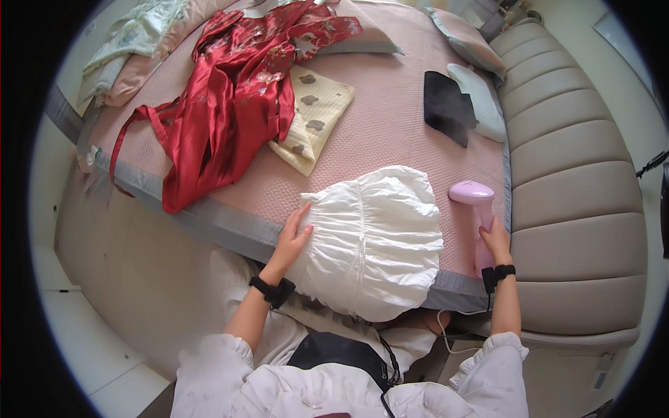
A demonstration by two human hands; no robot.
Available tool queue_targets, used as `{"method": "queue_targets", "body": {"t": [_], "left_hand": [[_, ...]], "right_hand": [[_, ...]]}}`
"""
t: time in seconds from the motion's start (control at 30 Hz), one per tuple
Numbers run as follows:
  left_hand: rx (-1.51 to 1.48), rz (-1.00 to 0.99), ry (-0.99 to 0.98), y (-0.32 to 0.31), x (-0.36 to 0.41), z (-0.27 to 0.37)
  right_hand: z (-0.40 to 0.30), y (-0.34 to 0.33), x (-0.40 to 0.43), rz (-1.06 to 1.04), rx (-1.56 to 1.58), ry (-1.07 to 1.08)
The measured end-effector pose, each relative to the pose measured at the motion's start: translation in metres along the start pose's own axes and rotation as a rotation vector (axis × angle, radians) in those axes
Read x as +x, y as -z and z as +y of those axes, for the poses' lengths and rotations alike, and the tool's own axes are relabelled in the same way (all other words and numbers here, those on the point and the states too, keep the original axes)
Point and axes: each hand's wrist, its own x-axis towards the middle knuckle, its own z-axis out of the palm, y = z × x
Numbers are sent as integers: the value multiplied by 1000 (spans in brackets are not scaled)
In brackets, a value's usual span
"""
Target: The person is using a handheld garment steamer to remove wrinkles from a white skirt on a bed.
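Observation:
A white gathered garment, perhaps a skirt, lies spread over the near edge of the bed, its lower part hanging towards my lap. At its left side my left hand grips the gathered edge, thumb on the cloth. My right hand is wrapped around the handle of a pink handheld garment steamer. The steamer stands upright to the right of the garment, apart from it, with its head turned left. A white cord runs below it near the bed's edge.
Beyond the garment, a red satin embroidered robe and a folded cream cloth lie on the pink quilted bedspread. A black cloth and a pale cushion rest near the padded headboard, which borders the right side.

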Motion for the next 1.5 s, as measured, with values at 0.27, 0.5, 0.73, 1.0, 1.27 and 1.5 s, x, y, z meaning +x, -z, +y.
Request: {"method": "queue_targets", "body": {"t": [0.27, 0.5, 0.73, 1.0, 1.27, 1.5], "left_hand": [[-22, 16, -17, 7, -4, -14], [-540, -46, 197, 16, -8, -25], [-299, 35, 9, 7, -7, -21], [-284, 63, 10, 8, -7, -31], [-138, 88, -19, 7, -7, -23], [-46, 125, -49, 6, -8, -28]], "right_hand": [[-74, 80, -18, 5, 228, 405], [-246, 128, -4, -144, -7, 1025], [-298, 92, 14, -328, -88, 1081], [-278, 101, 23, -377, -57, 1017], [-302, 95, 10, -402, 14, 1077], [-287, 100, 15, -359, -90, 1034]]}}
